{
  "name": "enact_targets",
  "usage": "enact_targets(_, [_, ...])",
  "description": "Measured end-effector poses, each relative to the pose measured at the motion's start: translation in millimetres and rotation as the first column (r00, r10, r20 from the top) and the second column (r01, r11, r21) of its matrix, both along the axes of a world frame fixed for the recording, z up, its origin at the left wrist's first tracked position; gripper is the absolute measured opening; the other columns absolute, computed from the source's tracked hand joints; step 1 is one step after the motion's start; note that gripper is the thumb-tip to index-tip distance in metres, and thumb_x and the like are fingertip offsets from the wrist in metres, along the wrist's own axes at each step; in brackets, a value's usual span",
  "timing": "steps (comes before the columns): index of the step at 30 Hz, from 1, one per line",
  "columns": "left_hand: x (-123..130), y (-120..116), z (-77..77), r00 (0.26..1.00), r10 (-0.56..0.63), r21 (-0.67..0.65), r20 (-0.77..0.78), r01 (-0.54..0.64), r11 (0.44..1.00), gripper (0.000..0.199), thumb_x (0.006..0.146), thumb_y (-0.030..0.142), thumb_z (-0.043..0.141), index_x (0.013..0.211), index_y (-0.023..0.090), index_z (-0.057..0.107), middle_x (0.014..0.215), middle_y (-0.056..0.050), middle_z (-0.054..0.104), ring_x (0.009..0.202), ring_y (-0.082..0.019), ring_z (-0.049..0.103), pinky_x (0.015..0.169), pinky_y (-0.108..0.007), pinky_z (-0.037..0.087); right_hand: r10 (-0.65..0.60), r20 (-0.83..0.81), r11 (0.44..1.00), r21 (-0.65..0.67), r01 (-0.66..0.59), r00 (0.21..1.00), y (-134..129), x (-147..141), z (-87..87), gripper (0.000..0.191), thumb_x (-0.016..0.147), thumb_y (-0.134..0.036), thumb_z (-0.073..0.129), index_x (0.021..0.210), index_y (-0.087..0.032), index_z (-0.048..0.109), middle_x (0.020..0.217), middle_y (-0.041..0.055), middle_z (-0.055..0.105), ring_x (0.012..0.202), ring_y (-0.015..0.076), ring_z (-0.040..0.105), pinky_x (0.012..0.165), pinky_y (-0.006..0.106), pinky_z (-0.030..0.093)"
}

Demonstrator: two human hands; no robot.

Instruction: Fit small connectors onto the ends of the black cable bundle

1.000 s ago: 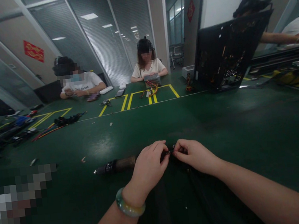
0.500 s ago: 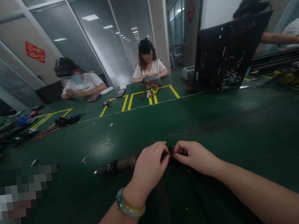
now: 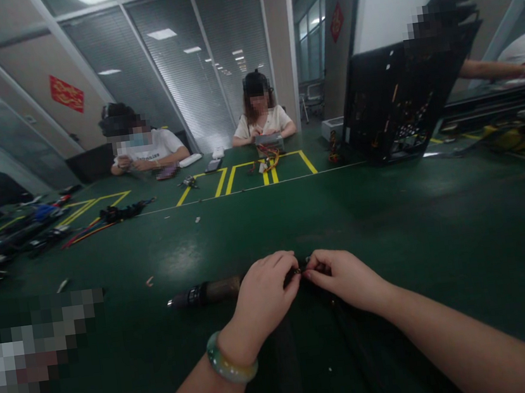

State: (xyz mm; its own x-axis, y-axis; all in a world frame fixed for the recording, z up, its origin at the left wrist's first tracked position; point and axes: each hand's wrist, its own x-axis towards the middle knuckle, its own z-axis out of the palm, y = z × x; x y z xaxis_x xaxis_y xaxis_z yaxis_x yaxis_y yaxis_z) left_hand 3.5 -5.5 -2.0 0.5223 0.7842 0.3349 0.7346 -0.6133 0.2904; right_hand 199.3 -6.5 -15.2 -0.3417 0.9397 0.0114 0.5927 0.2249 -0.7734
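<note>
My left hand (image 3: 268, 298), with a green and yellow bangle at its wrist, is closed with thumb and fingers pinched. Facing it, my right hand (image 3: 344, 276) pinches at nearly the same spot. Between the fingertips shows a small dark piece (image 3: 300, 271) with a brassy glint; its kind is too small to tell. Behind my left hand lies a dark cylindrical tool (image 3: 221, 289) with a ribbed collar and a metal tip pointing left, partly hidden by that hand. A dark cord-like strip (image 3: 349, 332) runs toward me below my right hand.
Green table (image 3: 247, 224) with yellow tape (image 3: 267, 177). Black computer case (image 3: 403, 96) stands at the right back. Cable bundles (image 3: 121, 212) lie at the left; a power supply with coloured wires (image 3: 269, 143) sits before a person (image 3: 260, 117). Another person (image 3: 151, 146) sits farther left.
Both hands keep their pinch at the same place, with only slight shifts of the fingers. The whole view has moved a little. The person across has changed hand position at the power supply.
</note>
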Motion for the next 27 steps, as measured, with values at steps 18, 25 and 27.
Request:
enact_targets(18, [-1.4,1.2,-1.8,1.000,-0.021,-0.028,-0.003,0.021,0.999,0.013,0.086,0.014,0.058,0.094,0.023,0.057,0.110,0.000,0.063,0.102,-0.021,0.058,0.091,-0.038,0.044,-0.003,0.008,1.000,-0.002,0.003,1.000,0.9,0.5,0.4,0.014,0.089,-0.032,0.056,0.085,-0.022,0.066,0.077,-0.0023,0.068,0.066,0.0142,0.061,0.055,0.022,0.037])
enact_targets(25, [-0.2,-0.5,-0.6,1.000,0.004,-0.031,-0.029,-0.005,1.000,0.013,0.084,0.015,0.059,0.094,0.023,0.057,0.096,0.000,0.063,0.091,-0.020,0.059,0.083,-0.036,0.046,-0.021,0.074,1.000,-0.005,0.021,0.997,0.0,-0.6,4.4,0.014,0.087,-0.033,0.058,0.083,-0.024,0.067,0.073,-0.0035,0.068,0.063,0.0135,0.060,0.052,0.022,0.035])
enact_targets(27, [-0.1,-0.7,0.0,1.000,0.002,-0.031,-0.028,-0.003,1.000,0.012,0.084,0.015,0.059,0.094,0.022,0.057,0.095,-0.001,0.063,0.091,-0.020,0.059,0.083,-0.036,0.046,-0.019,0.077,1.000,-0.010,0.019,0.997,-1.0,-0.7,6.1,0.015,0.088,-0.034,0.057,0.083,-0.024,0.067,0.073,-0.0034,0.069,0.063,0.0137,0.060,0.052,0.022,0.035])
